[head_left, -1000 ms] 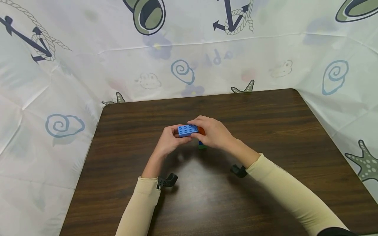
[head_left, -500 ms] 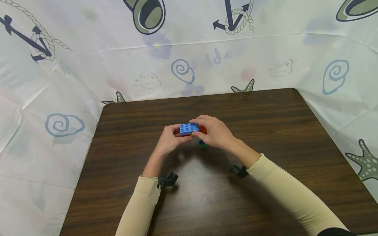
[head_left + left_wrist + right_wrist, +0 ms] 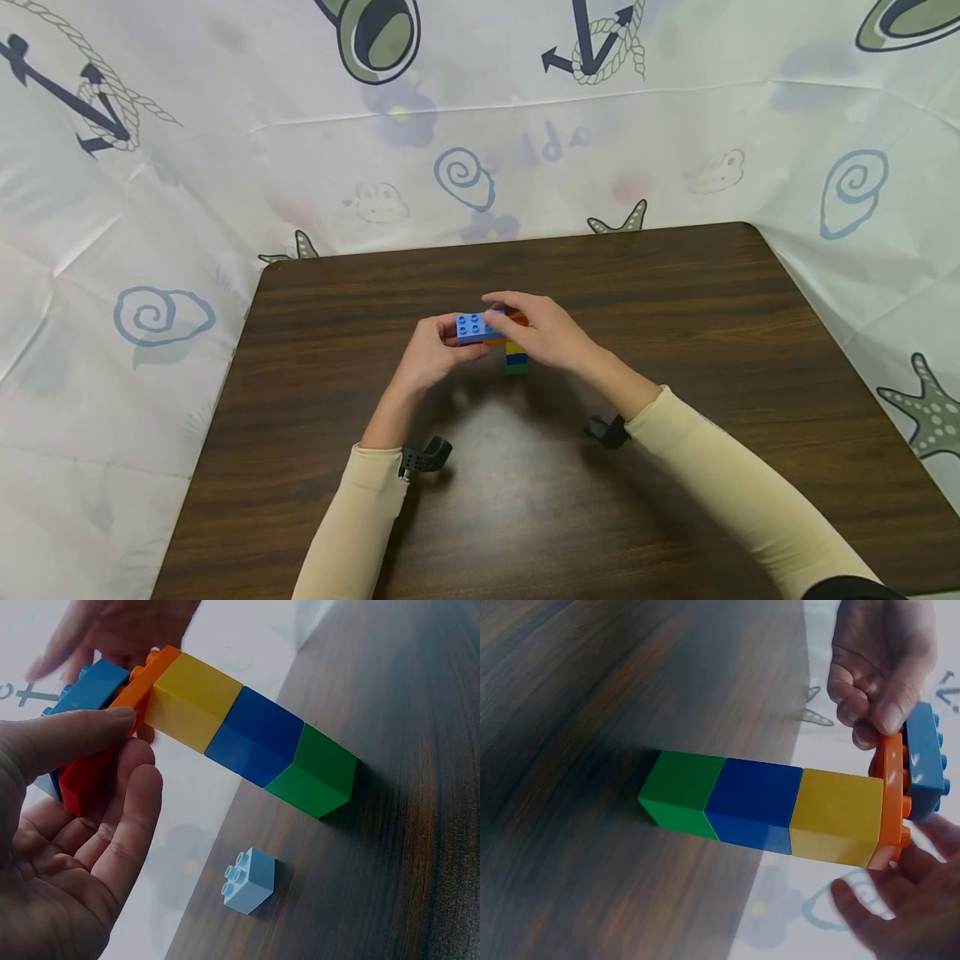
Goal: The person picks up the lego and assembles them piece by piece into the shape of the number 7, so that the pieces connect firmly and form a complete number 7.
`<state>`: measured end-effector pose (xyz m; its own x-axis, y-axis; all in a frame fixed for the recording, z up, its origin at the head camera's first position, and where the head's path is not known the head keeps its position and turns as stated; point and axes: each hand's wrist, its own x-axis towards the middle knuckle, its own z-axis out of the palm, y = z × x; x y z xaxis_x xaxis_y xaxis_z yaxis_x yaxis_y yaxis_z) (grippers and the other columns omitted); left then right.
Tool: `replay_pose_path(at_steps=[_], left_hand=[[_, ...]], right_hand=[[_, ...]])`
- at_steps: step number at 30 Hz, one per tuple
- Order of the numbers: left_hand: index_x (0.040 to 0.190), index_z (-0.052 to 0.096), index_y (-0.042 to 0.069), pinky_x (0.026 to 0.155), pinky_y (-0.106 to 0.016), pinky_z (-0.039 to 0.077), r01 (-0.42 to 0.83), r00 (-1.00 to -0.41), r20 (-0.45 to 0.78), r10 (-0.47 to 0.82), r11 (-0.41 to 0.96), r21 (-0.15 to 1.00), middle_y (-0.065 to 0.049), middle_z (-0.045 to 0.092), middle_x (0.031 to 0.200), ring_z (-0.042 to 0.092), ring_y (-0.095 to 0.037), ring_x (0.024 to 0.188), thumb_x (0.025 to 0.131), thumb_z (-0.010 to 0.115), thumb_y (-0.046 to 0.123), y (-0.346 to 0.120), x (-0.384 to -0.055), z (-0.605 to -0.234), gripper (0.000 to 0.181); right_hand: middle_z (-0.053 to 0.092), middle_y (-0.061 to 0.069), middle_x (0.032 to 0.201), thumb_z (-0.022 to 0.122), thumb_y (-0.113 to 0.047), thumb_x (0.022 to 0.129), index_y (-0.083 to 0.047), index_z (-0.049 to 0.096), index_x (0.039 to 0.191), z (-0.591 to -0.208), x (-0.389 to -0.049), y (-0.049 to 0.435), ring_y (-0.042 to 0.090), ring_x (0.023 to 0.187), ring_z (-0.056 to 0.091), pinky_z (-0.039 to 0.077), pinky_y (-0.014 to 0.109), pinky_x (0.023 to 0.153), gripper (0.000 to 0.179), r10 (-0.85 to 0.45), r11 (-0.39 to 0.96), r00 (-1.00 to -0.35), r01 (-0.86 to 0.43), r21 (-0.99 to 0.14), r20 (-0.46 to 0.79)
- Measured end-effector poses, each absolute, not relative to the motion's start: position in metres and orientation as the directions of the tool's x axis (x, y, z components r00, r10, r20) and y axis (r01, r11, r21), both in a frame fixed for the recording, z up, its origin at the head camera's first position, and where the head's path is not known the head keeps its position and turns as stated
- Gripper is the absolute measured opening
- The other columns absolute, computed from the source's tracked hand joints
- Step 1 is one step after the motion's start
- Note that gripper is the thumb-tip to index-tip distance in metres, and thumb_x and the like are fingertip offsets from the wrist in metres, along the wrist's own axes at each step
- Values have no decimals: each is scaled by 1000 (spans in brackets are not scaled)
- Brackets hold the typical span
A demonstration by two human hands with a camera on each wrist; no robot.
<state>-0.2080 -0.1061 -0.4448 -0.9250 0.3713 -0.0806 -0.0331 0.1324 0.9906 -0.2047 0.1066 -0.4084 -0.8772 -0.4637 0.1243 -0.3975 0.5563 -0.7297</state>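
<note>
A tower of a green brick (image 3: 679, 791), a dark blue brick (image 3: 754, 802) and a yellow brick (image 3: 836, 817) stands on the table, with a long orange brick (image 3: 889, 795) across its top. A lighter blue eight-stud brick (image 3: 470, 327) lies over the orange one; whether it is fully pressed down, I cannot tell. My left hand (image 3: 431, 358) pinches the orange brick's left end between thumb and fingers; that end looks red in the left wrist view. Over the blue brick's right end hovers my right hand (image 3: 551, 333), its fingers loosely extended and its thumb apart from the bricks.
In the left wrist view a small pale blue brick (image 3: 251, 881) rests on the dark wooden table (image 3: 675, 333) beside the tower; my hands hide it from the head view. A printed white curtain (image 3: 300, 150) hangs behind the table.
My right hand has loosened its pinch on the blue brick, and its thumb has come up over the studs. The blue brick has shifted slightly right, and more of the tower shows.
</note>
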Motion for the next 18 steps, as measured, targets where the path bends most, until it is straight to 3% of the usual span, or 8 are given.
replay_pose_path(at_steps=[3, 8, 18], left_hand=[[118, 65, 0, 78, -32, 57, -37, -926, -85, 369, 136, 990, -15, 69, 110, 69, -24, 93, 81, 80, 4, -106, -210, -448, 40], [120, 64, -1, 77, -33, 57, -50, -921, -98, 377, 135, 990, -18, 68, 112, 69, -24, 93, 81, 79, 3, -106, -209, -447, 42], [115, 67, 1, 78, -34, 57, -26, -927, -85, 366, 164, 986, -14, 69, 107, 70, -25, 90, 80, 82, 8, -106, -211, -445, 39]], right_hand=[[66, 7, 120, 44, -41, 104, -9, 61, 133, -410, -210, 106, 21, 99, 61, 51, 38, 87, 45, -453, 551, -890, -323, -769, 49], [68, 8, 111, 44, -36, 105, -6, 65, 126, -412, -213, 106, 24, 91, 57, 49, 37, 82, 42, -458, 544, -889, -272, -794, -10], [66, 12, 120, 47, -32, 104, -3, 63, 130, -415, -219, 105, 28, 101, 55, 48, 38, 89, 41, -478, 432, -875, -162, -887, -73]])
